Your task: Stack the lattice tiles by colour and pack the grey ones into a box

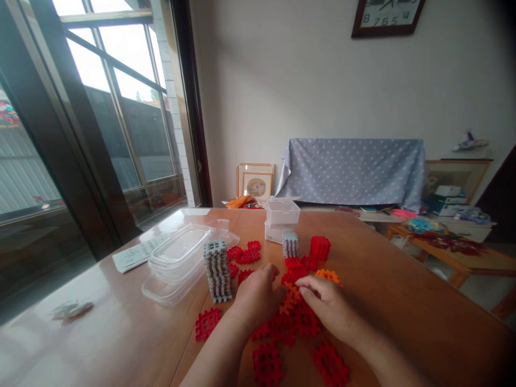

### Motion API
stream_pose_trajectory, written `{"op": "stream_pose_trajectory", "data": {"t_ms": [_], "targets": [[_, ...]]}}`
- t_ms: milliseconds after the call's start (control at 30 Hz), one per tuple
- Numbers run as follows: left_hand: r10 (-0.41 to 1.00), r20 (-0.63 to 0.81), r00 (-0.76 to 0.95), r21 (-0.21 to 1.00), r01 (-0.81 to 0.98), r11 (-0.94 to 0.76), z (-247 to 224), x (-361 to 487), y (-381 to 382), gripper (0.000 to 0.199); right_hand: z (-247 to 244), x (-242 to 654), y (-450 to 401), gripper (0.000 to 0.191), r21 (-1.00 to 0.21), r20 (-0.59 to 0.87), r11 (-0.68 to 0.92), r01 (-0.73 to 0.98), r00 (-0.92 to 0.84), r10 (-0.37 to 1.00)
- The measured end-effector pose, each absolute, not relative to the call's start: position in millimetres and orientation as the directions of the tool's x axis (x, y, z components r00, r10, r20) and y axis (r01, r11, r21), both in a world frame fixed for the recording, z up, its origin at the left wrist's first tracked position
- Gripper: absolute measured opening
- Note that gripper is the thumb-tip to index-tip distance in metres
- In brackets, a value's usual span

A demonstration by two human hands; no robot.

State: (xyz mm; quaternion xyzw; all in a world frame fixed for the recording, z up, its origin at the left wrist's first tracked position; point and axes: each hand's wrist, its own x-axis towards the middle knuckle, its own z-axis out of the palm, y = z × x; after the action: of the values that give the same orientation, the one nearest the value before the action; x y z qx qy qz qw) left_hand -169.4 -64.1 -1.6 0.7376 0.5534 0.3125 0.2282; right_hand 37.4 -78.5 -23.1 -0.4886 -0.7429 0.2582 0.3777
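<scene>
My left hand point(260, 295) is over the red pieces in the middle of the table, its fingers curved round something I cannot make out. My right hand point(322, 301) has thumb and forefinger close together at the edge of an orange piece point(289, 300) that lies between the hands. Red square lattice pieces point(308, 320) spread below and around both hands. A tall stack of grey pieces point(217, 271) stands left of my left hand. Beyond the hands are a shorter grey stack point(290, 245) and a red stack point(320, 248). Another orange piece point(328, 277) lies behind my right hand.
Clear plastic lids point(181, 247) and a paper sheet point(131, 259) lie on the left of the table point(133, 333), with a small packet point(71, 309) nearer. Two clear boxes point(282, 213) are stacked at the back. A side table point(475, 258) stands at the right.
</scene>
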Motion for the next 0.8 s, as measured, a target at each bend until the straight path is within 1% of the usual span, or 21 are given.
{"op": "stream_pose_trajectory", "data": {"t_ms": [100, 233, 333, 467, 533, 567, 633, 700, 733, 800], "targets": [[0.95, 0.157, 0.27, 0.601, 0.737, -0.308, -2.1, -167.5, -67.8, 0.035, -17.3, 39.6, -80.8, 0.022, -0.73, 0.346, 0.426, 0.535, -0.248, 0.905], [0.955, 0.12, 0.272, 0.581, 0.761, -0.289, -8.0, -165.6, -65.2, 0.036, -15.2, 39.4, -82.6, 0.022, -0.708, 0.374, 0.458, 0.538, -0.264, 0.889], [0.956, 0.112, 0.273, 0.605, 0.745, -0.283, -14.4, -165.8, -59.8, 0.034, -16.6, 39.7, -81.8, 0.021, -0.698, 0.38, 0.461, 0.547, -0.262, 0.887], [0.953, 0.099, 0.287, 0.704, 0.657, -0.271, -16.4, -166.1, -53.8, 0.027, -17.7, 41.5, -80.5, 0.02, -0.687, 0.384, 0.447, 0.572, -0.237, 0.893], [0.958, 0.088, 0.273, 0.784, 0.574, -0.236, -13.6, -165.3, -52.5, 0.022, -17.1, 42.5, -81.3, 0.022, -0.677, 0.377, 0.441, 0.59, -0.237, 0.895], [0.962, 0.074, 0.263, 0.83, 0.518, -0.205, -11.6, -164.6, -52.2, 0.019, -16.6, 42.9, -82.2, 0.027, -0.667, 0.374, 0.444, 0.598, -0.246, 0.894], [0.967, 0.035, 0.253, 0.922, 0.366, -0.129, -7.5, -162.5, -52.6, 0.015, -15.5, 43.5, -84.7, 0.042, -0.641, 0.376, 0.462, 0.612, -0.274, 0.885], [0.967, -0.001, 0.254, 0.983, 0.176, -0.045, -3.9, -159.5, -54.0, 0.02, -14.5, 43.6, -87.2, 0.057, -0.615, 0.38, 0.487, 0.62, -0.309, 0.872], [0.966, -0.013, 0.258, 0.996, 0.085, -0.009, -2.4, -157.6, -55.0, 0.025, -14.3, 43.4, -88.1, 0.061, -0.605, 0.384, 0.498, 0.622, -0.32, 0.866], [0.964, -0.03, 0.265, 0.997, -0.054, 0.046, -0.1, -153.4, -57.4, 0.033, -13.8, 43.4, -88.4, 0.062, -0.592, 0.393, 0.511, 0.624, -0.329, 0.858]]}}
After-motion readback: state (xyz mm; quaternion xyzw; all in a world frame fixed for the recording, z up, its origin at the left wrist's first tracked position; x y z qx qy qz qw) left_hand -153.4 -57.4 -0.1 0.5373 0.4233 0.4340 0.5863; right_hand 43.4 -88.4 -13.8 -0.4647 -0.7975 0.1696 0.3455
